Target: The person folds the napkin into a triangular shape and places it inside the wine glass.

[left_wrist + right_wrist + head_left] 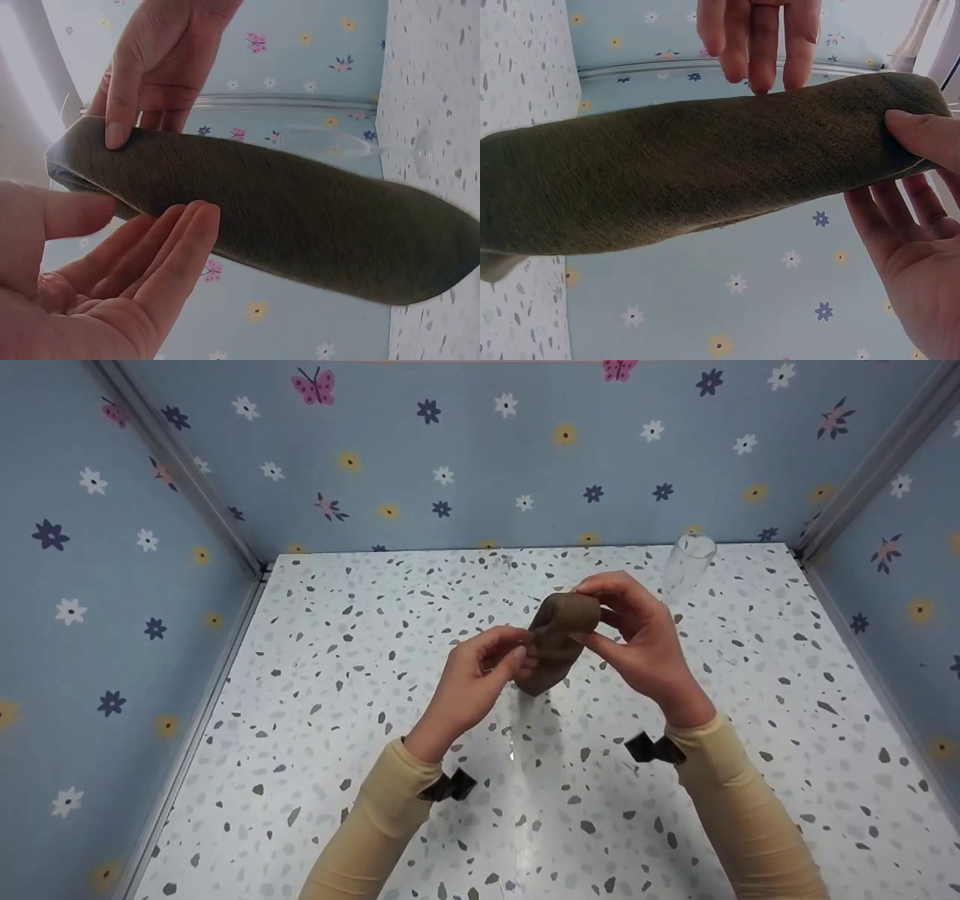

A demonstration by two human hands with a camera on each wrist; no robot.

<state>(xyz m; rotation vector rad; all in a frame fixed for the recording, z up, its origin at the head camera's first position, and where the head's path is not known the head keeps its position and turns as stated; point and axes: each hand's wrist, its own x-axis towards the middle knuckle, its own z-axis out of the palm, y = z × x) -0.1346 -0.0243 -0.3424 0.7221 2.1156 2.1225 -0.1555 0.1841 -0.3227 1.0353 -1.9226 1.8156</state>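
A brown cloth (556,641), folded or rolled into a long thick strip, stands upright over the tabletop with its lower end on or close to the surface. My right hand (637,641) pinches its upper end, thumb on one face and fingers on the other; the right wrist view shows this thumb (922,135) pressing the cloth (682,165). On the other side, my left hand (480,675) touches the cloth with nearly straight fingers (180,247). The left thumb lies close to the cloth's folded edge, and whether it touches cannot be told.
A clear drinking glass (688,562) stands at the back right of the speckled white tabletop (337,697), beyond my right hand. Blue flowered panels (465,457) enclose the back and both sides.
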